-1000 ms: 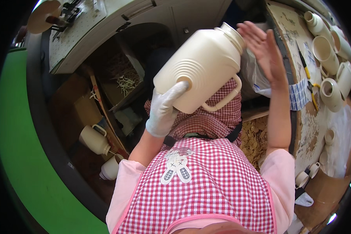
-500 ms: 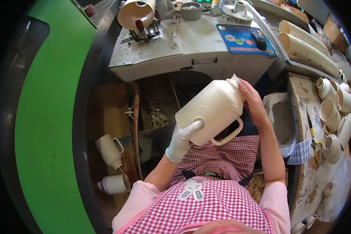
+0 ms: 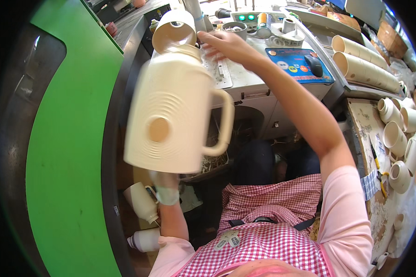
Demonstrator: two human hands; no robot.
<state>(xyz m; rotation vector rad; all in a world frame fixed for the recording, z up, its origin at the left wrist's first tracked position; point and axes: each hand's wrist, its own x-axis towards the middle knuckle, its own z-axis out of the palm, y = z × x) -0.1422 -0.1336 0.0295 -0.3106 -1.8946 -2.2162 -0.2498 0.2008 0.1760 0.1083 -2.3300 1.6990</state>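
A cream plastic jug (image 3: 180, 111) with ribbed rings, a tan round spot and a side handle is raised at the left, neck up and slightly blurred. My gloved left hand (image 3: 166, 188) is beneath it, holding it up; the jug hides most of the fingers. Far out over the white workbench (image 3: 259, 60) stretches my right hand (image 3: 229, 46), fingers extended and holding nothing. Its fingertips are beside another cream hollow vessel (image 3: 173, 31), whose open end faces me; whether they touch it I cannot tell.
Two cream jugs (image 3: 142, 201) lie in a box at lower left. A green panel (image 3: 69, 152) borders the left. On the bench sit a mouse (image 3: 313, 65) on a blue pad and a grey round container (image 3: 235, 28). Several cream vessels (image 3: 394, 138) and yellow-handled cutters (image 3: 382, 182) occupy the right table.
My left hand has carried the jug up and to the left, turning it more upright. My right hand has let go of its neck and reached forward to the bench.
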